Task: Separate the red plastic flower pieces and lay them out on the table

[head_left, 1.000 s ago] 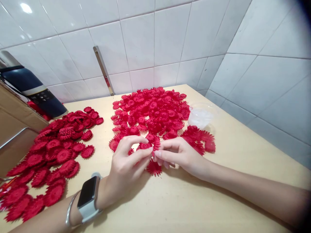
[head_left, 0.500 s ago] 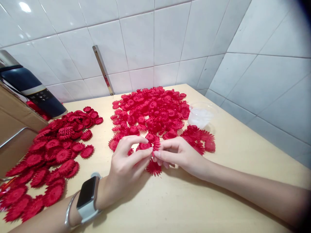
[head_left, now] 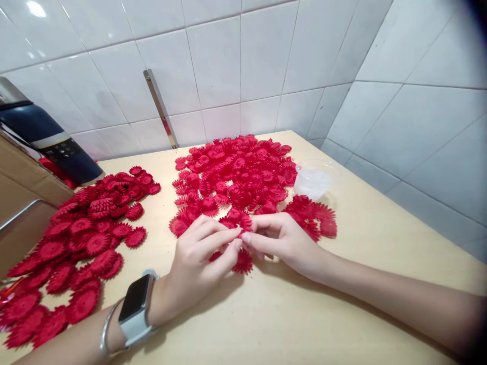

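In the head view my left hand (head_left: pixel 201 256) and my right hand (head_left: pixel 287 246) meet at the fingertips over the table. Between them they pinch a small red fringed flower piece (head_left: pixel 240 233), mostly covered by the fingers. Just under the fingertips another red fringed disc (head_left: pixel 242 261) shows; whether it is part of the held piece I cannot tell. Directly behind the hands spreads a pile of red fringed flowers (head_left: pixel 239 172). Beside my right hand lies a clump of flat, larger-petalled red pieces (head_left: pixel 312 215).
On the left lies a second heap of red fringed discs (head_left: pixel 83 238), next to a cardboard box (head_left: pixel 34 172) and a dark blue bottle (head_left: pixel 57 139). A clear plastic container (head_left: pixel 314 180) stands right of the main pile. Tiled walls (head_left: pixel 216 61) border the table (head_left: pixel 304 324).
My left index finger has straightened from a raised bend, and the left thumb has dropped lower, apart from it. My right hand stays almost in place, still pinching.
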{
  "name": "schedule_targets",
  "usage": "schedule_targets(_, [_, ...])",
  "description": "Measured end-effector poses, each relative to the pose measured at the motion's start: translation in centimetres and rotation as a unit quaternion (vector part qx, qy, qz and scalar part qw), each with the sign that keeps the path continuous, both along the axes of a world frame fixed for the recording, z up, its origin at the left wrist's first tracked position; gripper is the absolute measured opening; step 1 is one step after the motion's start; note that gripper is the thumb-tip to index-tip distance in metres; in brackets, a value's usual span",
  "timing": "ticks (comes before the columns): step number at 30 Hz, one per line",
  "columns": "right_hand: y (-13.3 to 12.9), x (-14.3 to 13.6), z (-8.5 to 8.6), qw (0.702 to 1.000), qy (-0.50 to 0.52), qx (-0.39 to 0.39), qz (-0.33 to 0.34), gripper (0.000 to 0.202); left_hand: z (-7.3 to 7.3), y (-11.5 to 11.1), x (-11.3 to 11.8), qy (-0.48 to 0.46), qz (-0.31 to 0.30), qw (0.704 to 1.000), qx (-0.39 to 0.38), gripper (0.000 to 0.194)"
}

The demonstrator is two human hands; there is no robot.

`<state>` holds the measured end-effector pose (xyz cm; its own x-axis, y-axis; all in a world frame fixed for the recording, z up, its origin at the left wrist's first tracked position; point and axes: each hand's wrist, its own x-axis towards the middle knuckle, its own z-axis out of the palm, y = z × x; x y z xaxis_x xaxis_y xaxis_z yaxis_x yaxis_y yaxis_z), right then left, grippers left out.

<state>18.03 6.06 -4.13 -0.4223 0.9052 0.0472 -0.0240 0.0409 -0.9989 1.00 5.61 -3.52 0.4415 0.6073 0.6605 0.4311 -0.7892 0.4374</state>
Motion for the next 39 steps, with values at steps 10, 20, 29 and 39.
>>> schedule_targets(10, [-0.25, -0.28, 0.13, 0.997, 0.026, 0.027, -0.063, 0.008, 0.05, 0.23, -0.13, -0.022, 0.023, 0.992, -0.126, 0.011])
schedule_targets(20, [-0.51, -0.22, 0.31, 0.997, -0.011, 0.034, -0.071, 0.006, 0.15, 0.55, -0.16, -0.017, 0.018, 0.978, -0.206, 0.011])
schedule_targets(29, [-0.49, -0.32, 0.16, 0.997, -0.024, 0.049, -0.063, 0.006, 0.25, 0.53, -0.11, -0.018, -0.003, 0.970, -0.243, 0.011])
schedule_targets(39, [-0.76, -0.43, -0.07, 0.989, -0.035, 0.107, -0.098, 0.012, 0.37, 0.44, -0.07, -0.025, 0.015, 0.975, -0.221, 0.012])
